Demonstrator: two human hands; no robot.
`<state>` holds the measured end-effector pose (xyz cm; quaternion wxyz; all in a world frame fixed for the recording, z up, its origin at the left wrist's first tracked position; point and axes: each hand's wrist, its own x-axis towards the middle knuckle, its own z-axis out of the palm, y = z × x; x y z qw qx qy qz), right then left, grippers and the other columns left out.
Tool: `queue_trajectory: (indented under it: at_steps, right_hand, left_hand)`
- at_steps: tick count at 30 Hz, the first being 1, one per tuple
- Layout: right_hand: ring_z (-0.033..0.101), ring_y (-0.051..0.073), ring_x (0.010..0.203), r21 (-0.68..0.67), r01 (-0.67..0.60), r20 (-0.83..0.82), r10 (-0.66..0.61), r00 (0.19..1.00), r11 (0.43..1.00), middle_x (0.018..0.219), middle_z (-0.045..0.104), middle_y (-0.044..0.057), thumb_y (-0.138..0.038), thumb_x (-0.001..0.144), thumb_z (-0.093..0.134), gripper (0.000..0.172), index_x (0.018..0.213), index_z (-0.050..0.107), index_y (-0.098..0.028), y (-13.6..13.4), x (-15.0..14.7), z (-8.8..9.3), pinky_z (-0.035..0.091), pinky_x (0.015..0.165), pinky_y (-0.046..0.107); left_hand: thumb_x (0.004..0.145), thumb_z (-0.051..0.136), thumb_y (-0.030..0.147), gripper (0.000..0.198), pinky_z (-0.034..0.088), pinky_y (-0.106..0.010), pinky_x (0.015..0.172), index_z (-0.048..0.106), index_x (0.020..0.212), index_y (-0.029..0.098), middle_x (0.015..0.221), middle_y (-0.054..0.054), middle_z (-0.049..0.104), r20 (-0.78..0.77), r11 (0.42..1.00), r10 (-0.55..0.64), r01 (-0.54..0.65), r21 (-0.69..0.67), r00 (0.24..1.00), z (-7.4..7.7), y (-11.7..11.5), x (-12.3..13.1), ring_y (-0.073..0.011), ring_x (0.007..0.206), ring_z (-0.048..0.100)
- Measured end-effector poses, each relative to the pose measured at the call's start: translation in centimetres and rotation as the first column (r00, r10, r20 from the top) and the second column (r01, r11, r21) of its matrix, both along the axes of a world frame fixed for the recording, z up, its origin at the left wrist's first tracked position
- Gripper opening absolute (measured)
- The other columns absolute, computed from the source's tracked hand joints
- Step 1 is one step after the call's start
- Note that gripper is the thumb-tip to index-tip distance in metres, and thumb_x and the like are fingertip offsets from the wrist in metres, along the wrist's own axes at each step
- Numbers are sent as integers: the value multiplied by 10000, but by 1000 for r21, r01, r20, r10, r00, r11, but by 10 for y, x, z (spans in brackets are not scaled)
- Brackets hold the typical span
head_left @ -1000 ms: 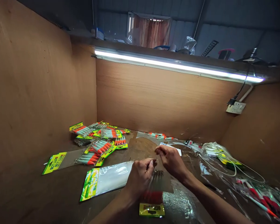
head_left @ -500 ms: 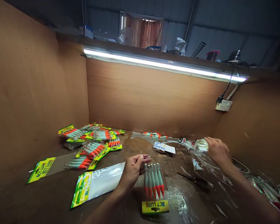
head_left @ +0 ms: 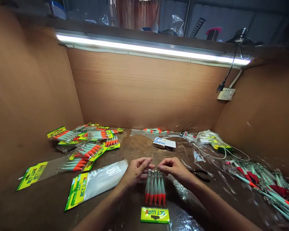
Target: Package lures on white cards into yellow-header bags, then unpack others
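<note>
On the desk (head_left: 50, 205), the lure packet (head_left: 155, 194) is pinched at its hooks (head_left: 155, 174) by closed fingers of the left hand (head_left: 136, 171) and right hand (head_left: 175, 169), where skin could be snagged by a slip.

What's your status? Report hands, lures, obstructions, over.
Left hand and right hand both pinching top of lure pack. Pack flat on table, yellow header card toward me. Pliers just right of right hand, empty bags left, neither touching.
</note>
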<state>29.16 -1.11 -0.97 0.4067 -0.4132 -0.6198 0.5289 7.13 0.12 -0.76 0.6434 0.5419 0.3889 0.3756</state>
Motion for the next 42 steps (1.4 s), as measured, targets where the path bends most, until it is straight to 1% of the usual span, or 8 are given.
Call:
queue_trajectory:
  at_steps: [6, 12, 17, 21, 24, 32, 37, 42]
  right_hand:
    - [460, 110, 606, -47, -31, 39, 33, 999, 998, 651, 614, 9, -512, 807, 721, 412, 897, 785, -115, -1, 6, -6, 335, 581, 240]
    - [508, 122, 634, -60, 2, 41, 0, 999, 998, 717, 666, 22, -517, 783, 737, 444, 994, 776, -129, -5, 6, -7, 382, 613, 244]
    - [531, 130, 630, -79, 12, 126, -2, 992, 997, 699, 684, 26, -470, 739, 773, 369, 867, 785, -125, -5, 6, -11, 394, 595, 240]
    - [546, 134, 611, -90, -7, 173, 22, 985, 996, 712, 715, 33, -458, 750, 753, 371, 907, 798, -125, -2, 10, -14, 400, 587, 244]
    - [571, 143, 625, -81, -74, 205, 89, 975, 994, 752, 740, 38, -429, 772, 732, 346, 940, 801, -135, 0, 12, -20, 413, 601, 248]
    - [663, 186, 766, 209, -52, 417, -41, 908, 977, 840, 767, 32, -299, 801, 680, 195, 903, 812, -197, 1, 14, -34, 461, 714, 261]
    - [658, 176, 751, 278, -87, 451, -50, 891, 957, 840, 752, 27, -244, 818, 663, 178, 912, 813, -221, -6, 13, -30, 445, 702, 257]
    - [561, 130, 675, 391, -146, 503, -78, 861, 909, 742, 634, -1, -213, 868, 641, 249, 1055, 786, -289, -10, 15, -29, 377, 626, 223]
  left_hand:
    - [784, 723, 509, 409, 355, -227, 565, 771, 834, 105, 716, -52, 698, -233, 977, -15, 64, 203, 972, -12, 5, -3, -133, 621, 549]
    - [762, 727, 540, 442, 298, -222, 532, 775, 831, 107, 649, -22, 640, -227, 991, -36, 64, 116, 973, -18, 5, -3, -101, 558, 450]
    - [738, 749, 530, 438, 285, -227, 542, 775, 781, 95, 619, -19, 611, -249, 990, -15, 48, 130, 968, -14, 6, -1, -94, 555, 417]
    - [770, 704, 568, 484, 218, -233, 514, 774, 788, 89, 548, 7, 547, -308, 977, -171, 201, 66, 936, -11, 10, -9, -82, 517, 336]
    - [805, 669, 558, 484, 236, -235, 523, 786, 865, 93, 596, -4, 602, -356, 945, -270, 317, 81, 895, -11, 12, -16, -94, 539, 369]
    - [789, 717, 453, 373, 466, -280, 783, 775, 981, 137, 991, -63, 755, -469, 892, -177, 342, 296, 865, -19, 12, -15, -226, 897, 651]
    - [516, 924, 268, 842, 490, -367, 955, 623, 1294, 156, 1223, -146, 699, -386, 905, -247, 354, 236, 889, -26, 6, -8, -290, 1128, 645]
    - [669, 838, 295, 575, 485, -381, 985, 697, 1218, 194, 1185, -102, 728, -458, 889, -181, 344, 303, 870, -20, -13, -10, -278, 1101, 669]
